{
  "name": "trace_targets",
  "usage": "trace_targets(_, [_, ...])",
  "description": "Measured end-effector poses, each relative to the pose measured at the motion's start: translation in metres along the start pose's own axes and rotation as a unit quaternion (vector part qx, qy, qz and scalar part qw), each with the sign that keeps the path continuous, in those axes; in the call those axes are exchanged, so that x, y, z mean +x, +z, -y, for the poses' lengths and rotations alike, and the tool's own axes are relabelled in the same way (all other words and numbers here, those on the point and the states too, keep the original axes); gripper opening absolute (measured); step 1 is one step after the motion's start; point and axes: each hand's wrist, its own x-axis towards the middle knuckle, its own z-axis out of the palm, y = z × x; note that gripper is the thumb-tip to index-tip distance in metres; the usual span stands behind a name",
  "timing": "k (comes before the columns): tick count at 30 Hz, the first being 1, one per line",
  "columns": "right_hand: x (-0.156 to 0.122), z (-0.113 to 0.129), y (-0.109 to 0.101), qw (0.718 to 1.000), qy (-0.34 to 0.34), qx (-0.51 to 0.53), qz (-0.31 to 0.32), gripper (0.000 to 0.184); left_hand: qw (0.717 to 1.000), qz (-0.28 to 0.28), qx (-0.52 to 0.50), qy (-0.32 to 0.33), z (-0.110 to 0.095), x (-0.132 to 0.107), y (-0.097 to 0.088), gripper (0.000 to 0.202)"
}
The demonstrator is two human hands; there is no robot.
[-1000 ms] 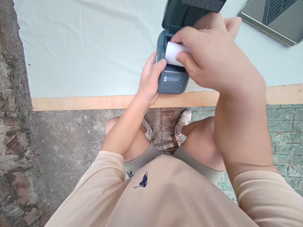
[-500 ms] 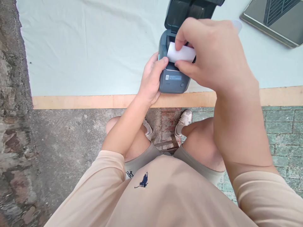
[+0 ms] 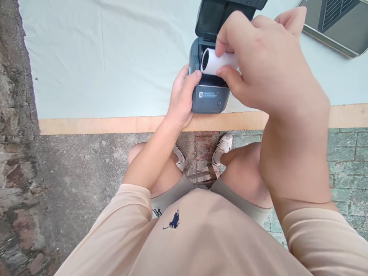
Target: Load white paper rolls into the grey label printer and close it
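A dark blue-grey label printer point(image 3: 208, 100) with a small lit screen and a round power button stands near the table's front edge, its lid point(image 3: 211, 19) tipped up and back. My left hand point(image 3: 184, 92) is wrapped round the printer's left side, thumb on top by the compartment's edge. Between thumb and fingers, my right hand point(image 3: 258, 65) pinches a white paper roll point(image 3: 214, 61) over the printer's compartment. The roll is tilted, and the dark hollow of its left end shows. My right hand covers the roll's right end and part of the lid.
A white cloth point(image 3: 115, 57) covers the table, which has a bare wooden front edge point(image 3: 100, 124). At the upper right lies a tablet-like device with a glossy dark face point(image 3: 342, 34). My knees are below the edge, and a rough wall point(image 3: 14, 172) runs along the left.
My right hand has lifted and tilted the paper roll, so its hollow left end now shows. The printer and left hand have shifted slightly left in view.
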Motion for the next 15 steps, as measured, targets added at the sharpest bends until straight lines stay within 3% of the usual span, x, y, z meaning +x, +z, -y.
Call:
trace_targets(6, [0.01, -0.004, 0.018, 1.0, 0.003, 0.011, -0.008, 0.026, 1.0, -0.006, -0.025, -0.001, 0.001, 0.002, -0.001, 0.013])
trace_targets(15, [0.014, -0.005, 0.014, 1.0, -0.005, -0.007, -0.002, 0.03, 0.999, -0.016, -0.028, -0.026, 0.0, 0.001, -0.001, 0.015])
